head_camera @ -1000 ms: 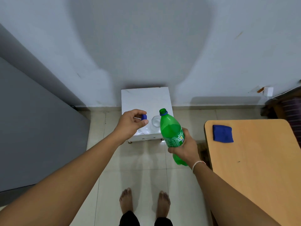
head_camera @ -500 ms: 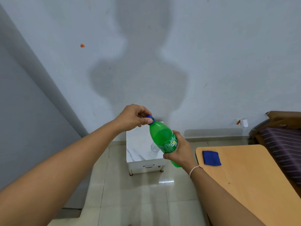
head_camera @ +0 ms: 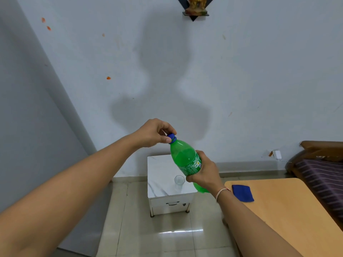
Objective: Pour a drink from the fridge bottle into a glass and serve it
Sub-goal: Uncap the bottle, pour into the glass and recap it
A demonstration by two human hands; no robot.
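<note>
Right hand [head_camera: 203, 172] is wrapped around the green bottle [head_camera: 185, 160], holding it tilted in the air over the little white tabletop [head_camera: 159, 175]. Left hand [head_camera: 154, 133] has its fingertips pinched on the blue cap [head_camera: 172, 136] sitting on the neck. Clear glass [head_camera: 179, 180] stands on that tabletop, just under the bottle.

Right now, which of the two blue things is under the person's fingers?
The blue cap on the green bottle, pinched by the left hand. The blue cloth lies untouched on the wooden table.
</note>
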